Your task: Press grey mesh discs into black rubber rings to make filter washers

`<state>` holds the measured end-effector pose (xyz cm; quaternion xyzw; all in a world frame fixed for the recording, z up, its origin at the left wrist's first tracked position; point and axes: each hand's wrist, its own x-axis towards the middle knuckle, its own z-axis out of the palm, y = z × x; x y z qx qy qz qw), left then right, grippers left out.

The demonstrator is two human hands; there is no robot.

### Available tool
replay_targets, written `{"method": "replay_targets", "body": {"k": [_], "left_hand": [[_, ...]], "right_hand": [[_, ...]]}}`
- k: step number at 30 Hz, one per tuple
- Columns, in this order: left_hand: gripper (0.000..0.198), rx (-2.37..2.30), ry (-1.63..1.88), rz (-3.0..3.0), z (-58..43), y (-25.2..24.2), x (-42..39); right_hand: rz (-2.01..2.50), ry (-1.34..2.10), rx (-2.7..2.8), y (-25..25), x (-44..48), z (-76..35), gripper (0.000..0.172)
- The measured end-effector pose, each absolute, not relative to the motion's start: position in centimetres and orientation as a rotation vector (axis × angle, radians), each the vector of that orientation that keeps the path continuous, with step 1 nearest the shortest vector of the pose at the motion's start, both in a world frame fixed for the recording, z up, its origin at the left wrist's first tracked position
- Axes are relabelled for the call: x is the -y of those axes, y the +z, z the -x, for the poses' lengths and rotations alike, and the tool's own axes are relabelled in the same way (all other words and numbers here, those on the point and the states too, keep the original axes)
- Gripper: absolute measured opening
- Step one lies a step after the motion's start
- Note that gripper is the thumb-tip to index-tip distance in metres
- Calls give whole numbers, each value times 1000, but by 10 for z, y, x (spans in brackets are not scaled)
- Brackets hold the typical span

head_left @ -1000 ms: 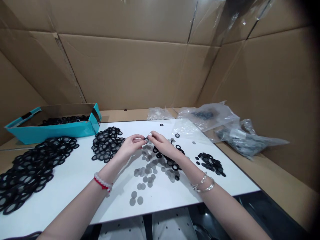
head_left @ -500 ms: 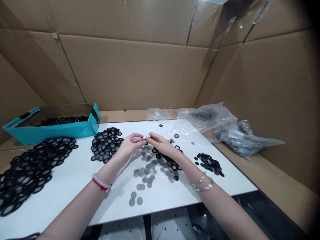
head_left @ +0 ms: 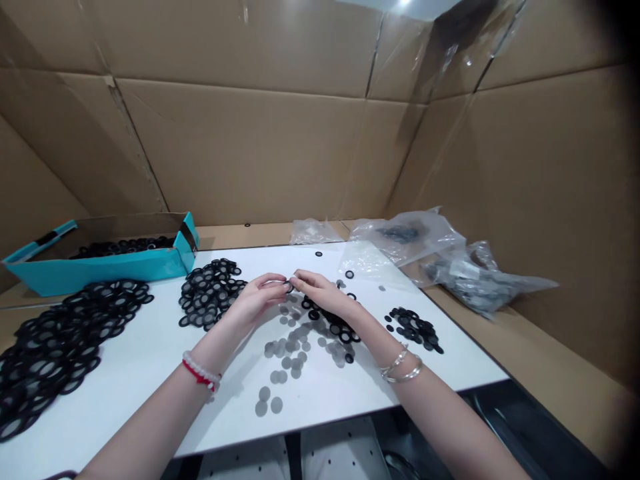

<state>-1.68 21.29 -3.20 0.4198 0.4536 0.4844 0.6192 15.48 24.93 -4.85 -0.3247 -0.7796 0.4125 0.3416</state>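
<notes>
Over the middle of the white table, my left hand pinches a small black ring between thumb and fingers. Fingertips of my right hand meet it from the other side, closed on the ring's edge as far as I can see; part of the ring is hidden. Beneath the hands lie scattered grey translucent discs. A cluster of black rings sits partly covered by my right wrist. Left of my left hand is a heap of black rings with grey centres.
A larger pile of black rings spreads at the left, before a blue cardboard box holding more. Small black pieces lie at the right. Clear plastic bags rest at the back right. Cardboard walls enclose the table.
The ring between my fingertips has turned and shows more of its face. My hands stay together in nearly the same place. The whole view has shifted slightly.
</notes>
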Motion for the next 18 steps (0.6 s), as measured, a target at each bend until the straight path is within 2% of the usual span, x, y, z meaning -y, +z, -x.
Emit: {"method": "replay_targets", "body": {"k": [7, 18], "left_hand": [[32, -1281, 1166, -1119, 13, -33, -213], [35, -1054, 1137, -991, 16, -37, -215]], "right_hand": [[904, 832, 2049, -43, -243, -152, 30], [878, 891, 2082, -44, -243, -151, 33]]}}
